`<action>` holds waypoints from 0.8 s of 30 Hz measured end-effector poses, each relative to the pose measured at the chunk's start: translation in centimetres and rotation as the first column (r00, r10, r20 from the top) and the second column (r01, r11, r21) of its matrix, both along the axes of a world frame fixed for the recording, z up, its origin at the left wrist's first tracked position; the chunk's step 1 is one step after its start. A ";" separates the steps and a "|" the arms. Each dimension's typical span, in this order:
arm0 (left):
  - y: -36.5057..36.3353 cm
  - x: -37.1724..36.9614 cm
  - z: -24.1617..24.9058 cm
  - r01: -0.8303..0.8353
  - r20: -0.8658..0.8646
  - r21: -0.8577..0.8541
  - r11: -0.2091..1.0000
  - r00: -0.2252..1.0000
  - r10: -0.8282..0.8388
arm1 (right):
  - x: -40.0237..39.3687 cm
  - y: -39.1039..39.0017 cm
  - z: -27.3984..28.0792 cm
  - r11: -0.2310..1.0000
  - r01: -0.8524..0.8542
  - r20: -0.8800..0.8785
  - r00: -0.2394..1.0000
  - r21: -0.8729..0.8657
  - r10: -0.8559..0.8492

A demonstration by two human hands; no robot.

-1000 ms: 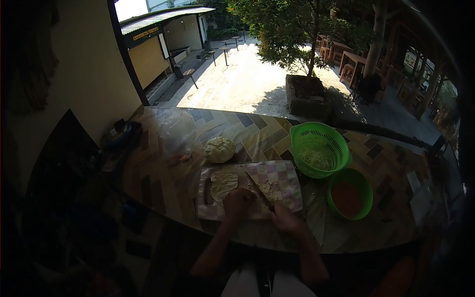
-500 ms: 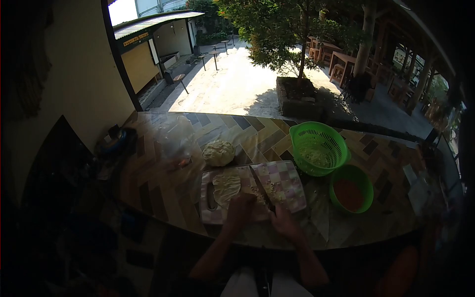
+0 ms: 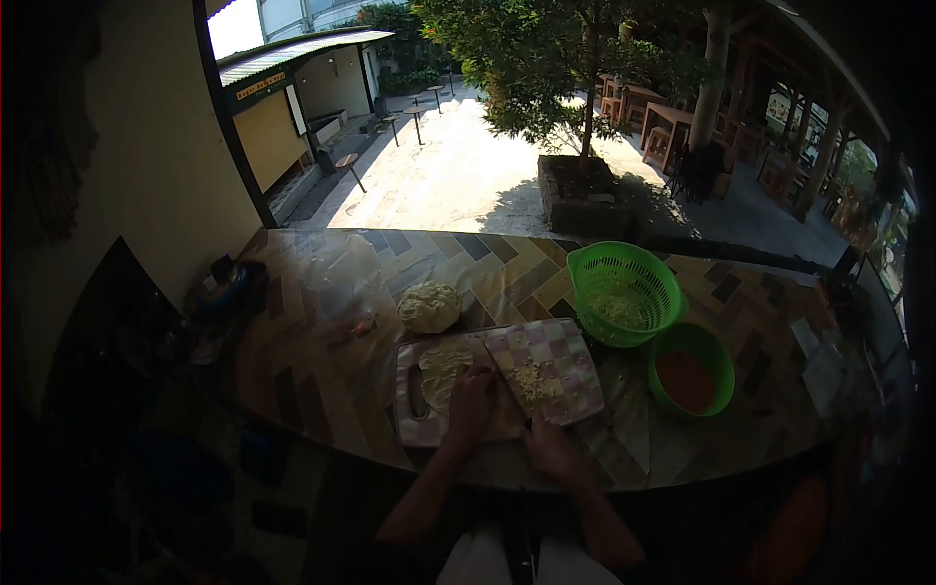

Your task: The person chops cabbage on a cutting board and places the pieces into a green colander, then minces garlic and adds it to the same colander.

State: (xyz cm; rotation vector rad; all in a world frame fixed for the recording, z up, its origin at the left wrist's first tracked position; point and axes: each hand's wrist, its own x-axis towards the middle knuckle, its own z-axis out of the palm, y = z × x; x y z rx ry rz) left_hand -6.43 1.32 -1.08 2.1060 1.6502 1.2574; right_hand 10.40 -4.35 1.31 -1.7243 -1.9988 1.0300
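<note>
A pink-and-white checked cutting board [image 3: 575,364] lies in front of me. My right hand [image 3: 553,450] is closed round the handle of a knife [image 3: 509,378], whose blade runs up and left over the board and shows as a thin dark line. My left hand [image 3: 472,402] has its fingers curled down on the pale cabbage leaves [image 3: 445,369] at the board's left half. Finely chopped cabbage [image 3: 531,383] lies right of the blade. Just beyond the board sits a pale, rounded cabbage head [image 3: 429,307].
A green colander [image 3: 582,278] with shredded pieces inside stands at the back right. Closer to me is a green bowl [image 3: 722,375] with orange-red contents. A clear plastic bag [image 3: 343,278] lies at the left on the patterned table [image 3: 322,390].
My right hand has drawn slightly down and left with the knife. My left hand has moved a little up on the leaves. The chopped bits now show right of the blade.
</note>
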 end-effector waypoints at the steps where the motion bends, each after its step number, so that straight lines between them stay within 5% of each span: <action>1: 0.1 0.0 0.1 0.002 0.012 -0.010 1.000 1.000 -0.002 | -0.1 0.1 0.2 1.000 0.008 -0.002 1.000 -0.001 -0.008; 4: 0.1 -0.1 0.0 0.020 0.021 -0.023 1.000 1.000 -0.019 | -0.7 1.2 -0.3 0.997 0.035 0.030 0.999 -0.065 -0.033; 13: 0.8 -0.5 -1.3 0.025 0.048 -0.055 0.998 0.999 -0.022 | 1.7 2.5 0.4 0.977 -0.160 -0.094 0.980 0.138 0.174; 24: 0.7 -0.6 -1.4 0.012 0.036 -0.054 0.998 0.999 -0.010 | -0.9 1.7 -1.2 0.999 -0.038 0.006 0.999 0.018 0.037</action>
